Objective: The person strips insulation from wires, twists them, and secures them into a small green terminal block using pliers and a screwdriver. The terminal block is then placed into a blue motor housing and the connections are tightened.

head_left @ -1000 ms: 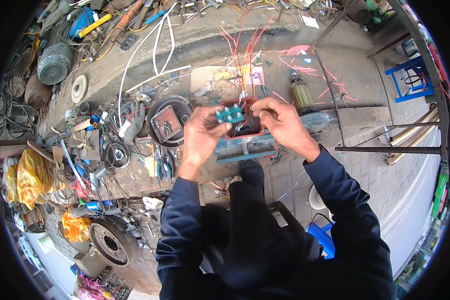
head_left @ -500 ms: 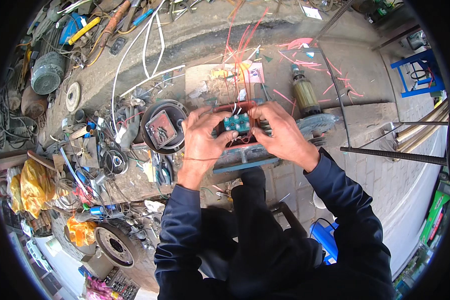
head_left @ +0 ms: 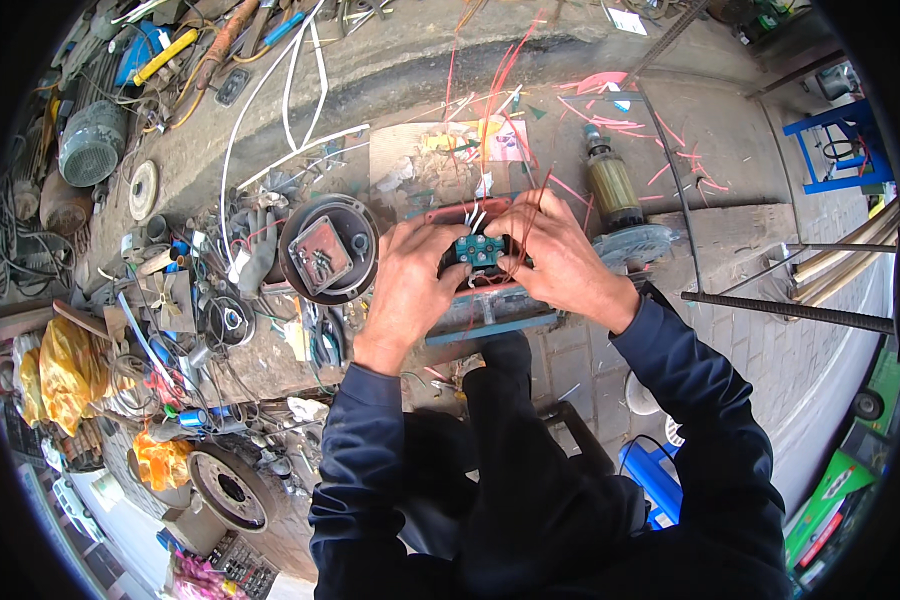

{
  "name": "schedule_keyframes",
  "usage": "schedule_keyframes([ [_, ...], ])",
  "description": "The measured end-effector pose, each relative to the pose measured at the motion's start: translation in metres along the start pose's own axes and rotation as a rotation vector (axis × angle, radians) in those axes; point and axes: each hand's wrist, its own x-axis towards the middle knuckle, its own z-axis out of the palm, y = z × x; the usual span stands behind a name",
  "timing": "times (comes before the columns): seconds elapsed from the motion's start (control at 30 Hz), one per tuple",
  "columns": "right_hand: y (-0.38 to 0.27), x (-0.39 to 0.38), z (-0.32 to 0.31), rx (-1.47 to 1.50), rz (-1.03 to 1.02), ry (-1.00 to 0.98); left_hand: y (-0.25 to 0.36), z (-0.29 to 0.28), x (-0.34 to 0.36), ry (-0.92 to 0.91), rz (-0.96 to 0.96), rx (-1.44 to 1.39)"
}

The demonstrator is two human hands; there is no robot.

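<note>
A green terminal block [head_left: 480, 251] with several metal screws sits between my two hands, above an open reddish housing [head_left: 440, 216] on a blue-grey base [head_left: 492, 330]. My left hand [head_left: 408, 285] grips its left end, thumb near and fingers on the far side. At the right end, my right hand [head_left: 562, 258] is closed with thumb and fingers; thin red wires [head_left: 494, 92] run up from there, and some drape over its fingers. White-sleeved wire ends [head_left: 474, 216] stand up just behind the block. The fingertips partly hide the block's ends.
Left of my hands lies a round metal cover [head_left: 288, 250] with a square tray of small parts [head_left: 322, 262]. Pliers [head_left: 326, 338] lie nearer me. To the right are a wound rotor [head_left: 613, 185] and a long rebar rod [head_left: 785, 312]. Cardboard [head_left: 395, 150] lies behind.
The terminal block has tipped and sits slightly lower between my fingers. The red wires have shifted, some now over my right hand. The white sleeves show more clearly.
</note>
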Motion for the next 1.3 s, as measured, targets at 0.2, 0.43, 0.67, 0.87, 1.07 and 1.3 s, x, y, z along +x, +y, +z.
schedule_keyframes([
  [0.2,-0.003,0.0,-0.001,-0.013,0.041,-0.02,0.0,0.0,0.001,-0.038,-0.036,-0.062],
  [0.43,-0.004,0.0,0.001,0.025,0.063,-0.02,0.0,0.001,0.002,-0.031,-0.038,-0.062],
  [0.67,-0.006,-0.002,0.001,0.038,0.074,-0.02,0.002,0.0,0.001,-0.021,-0.107,-0.121],
  [0.87,-0.008,-0.001,0.002,0.026,0.088,-0.032,0.002,0.002,0.002,0.001,-0.099,-0.112],
  [1.07,-0.004,0.0,0.001,0.027,0.068,-0.047,0.0,0.001,0.002,-0.013,-0.072,-0.092],
  [1.3,-0.008,0.009,-0.005,-0.017,-0.014,-0.046,0.002,0.002,0.002,0.004,-0.03,-0.032],
])
